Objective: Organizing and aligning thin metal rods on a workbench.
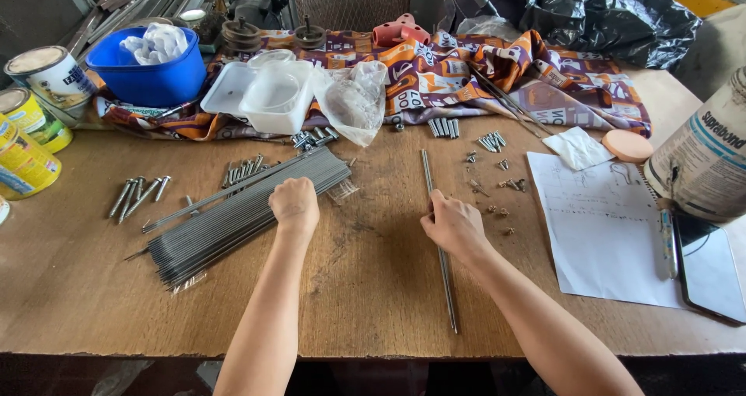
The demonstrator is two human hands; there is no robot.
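— Clutter first: what crowds the bench?

— Patterned cloth (466, 69) runs across the top of the frame. On it sit a blue bowl (148, 73) at upper left, white plastic trays (260, 93) and a crumpled clear bag (353, 101). Paint tins (35, 108) stand at the left edge. Loose bolts (140, 195) lie left of centre, small screws (497, 186) right of centre. A sheet of paper (598, 233) with a pen (668, 240) lies at right, a dark phone (711, 268) beside it and a big tub (703, 159) above.

— And your hands?

— My left hand (294, 205) is curled into a loose fist, resting on the upper end of the bundle of thin steel rods (233, 221), which fans toward lower left. My right hand (454, 226) lies over a single long rod (439, 240) that runs nearly straight up and down the middle of the frame; fingers bent onto it at about its midpoint.

— Anything between them?

— Bare wooden table (365, 287); the single rod lies well apart from the bundle.
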